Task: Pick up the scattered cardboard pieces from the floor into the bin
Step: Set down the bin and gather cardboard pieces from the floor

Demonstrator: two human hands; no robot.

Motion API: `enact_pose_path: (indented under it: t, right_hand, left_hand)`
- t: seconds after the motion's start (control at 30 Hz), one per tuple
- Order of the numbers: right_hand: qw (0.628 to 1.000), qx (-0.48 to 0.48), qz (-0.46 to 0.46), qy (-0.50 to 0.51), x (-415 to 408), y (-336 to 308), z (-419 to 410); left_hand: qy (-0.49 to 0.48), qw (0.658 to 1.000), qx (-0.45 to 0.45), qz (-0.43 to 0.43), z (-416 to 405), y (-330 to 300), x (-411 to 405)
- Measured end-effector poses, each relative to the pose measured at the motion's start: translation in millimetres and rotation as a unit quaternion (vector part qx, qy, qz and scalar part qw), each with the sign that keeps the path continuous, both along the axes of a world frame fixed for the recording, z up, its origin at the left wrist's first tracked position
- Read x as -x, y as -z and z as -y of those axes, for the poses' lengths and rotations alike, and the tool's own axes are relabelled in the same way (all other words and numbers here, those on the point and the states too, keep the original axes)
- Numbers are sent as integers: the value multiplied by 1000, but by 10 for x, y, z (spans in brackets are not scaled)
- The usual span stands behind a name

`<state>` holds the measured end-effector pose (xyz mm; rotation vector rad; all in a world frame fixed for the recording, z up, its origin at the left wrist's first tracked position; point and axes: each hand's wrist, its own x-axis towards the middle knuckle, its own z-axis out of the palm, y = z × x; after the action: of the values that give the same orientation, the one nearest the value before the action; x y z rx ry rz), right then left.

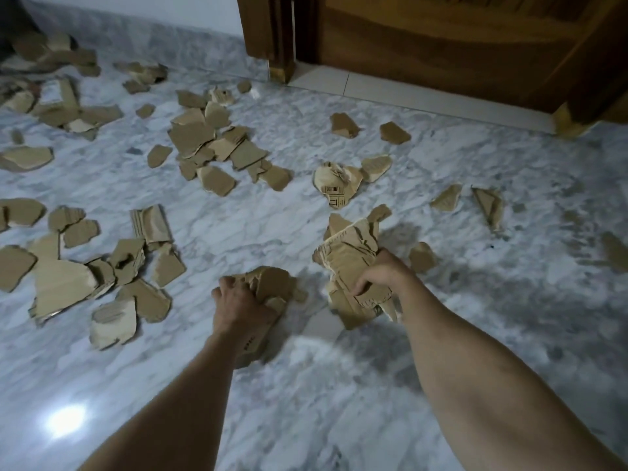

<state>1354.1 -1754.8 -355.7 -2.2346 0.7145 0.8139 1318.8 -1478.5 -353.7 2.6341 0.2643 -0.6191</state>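
Torn brown cardboard pieces (210, 144) lie scattered over the grey marble floor (475, 300). My left hand (238, 305) is closed around a bunch of cardboard scraps (272, 283) just above the floor at centre. My right hand (382, 271) grips a thick stack of larger cardboard pieces (353, 263), held upright a little to the right. More pieces lie in a heap at the left (68, 280) and a printed piece (334, 186) lies ahead of my right hand. No bin is in view.
A wooden door and frame (441, 39) stand at the far right, with a pale tiled threshold (390, 93) below. A marble skirting and white wall (153, 25) run along the far left. Small scraps (448, 198) lie to the right.
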Motion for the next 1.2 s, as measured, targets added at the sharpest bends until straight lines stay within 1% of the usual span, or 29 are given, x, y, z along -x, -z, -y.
enact_pose_path:
  t: [0.1,0.2,0.27,0.33,0.43,0.53,0.63,0.7,0.83,0.9,0.97,1.07,1.13,1.2]
  right_hand:
    - [997,-73,25,-26,0,-104,8]
    - [995,-86,51,-18,-220,-183,-29]
    - [995,-86,52,-6,-432,-209,-109]
    - [996,-84,29,2,-629,-213,-214]
    - [999,-33,-23,-20,-741,-76,-360]
    - [999,41,-18,-22,-729,54,-479]
    - [989,127,-53,-61,-662,-2,-532]
    - [987,140,-66,-44,-599,-21,-542]
    - [994,106,-35,-5,-464,118,-559]
    - [995,95,1,22,-386,104,-592]
    - [995,61,41,61,-295,82,-631]
    - [989,-9,62,136,-85,96,-665]
    - [983,-39,86,160,58,131,-663]
    - [976,-62,118,173,166,193,-650]
  left_hand:
    - [12,999,-35,-30,-109,58,-214]
    - [21,999,-27,-35,-124,121,-293]
    - [43,998,-32,-34,-116,153,-306]
    - [42,998,-20,-29,-119,186,-316]
    - [47,998,-24,-36,-148,259,-345]
    - [32,998,-12,-61,-172,288,-371]
    - [11,997,17,-72,-187,283,-362]
    - [4,997,26,-71,-184,267,-334]
    - [-17,997,35,-68,-177,257,-289]
    - [-31,996,46,-76,-155,229,-288]
    - [-53,993,66,-81,-122,215,-289]
    - [-79,989,102,-77,-72,226,-293]
    - [-110,982,135,-76,-53,238,-299]
    - [-147,968,189,-78,-40,240,-289]
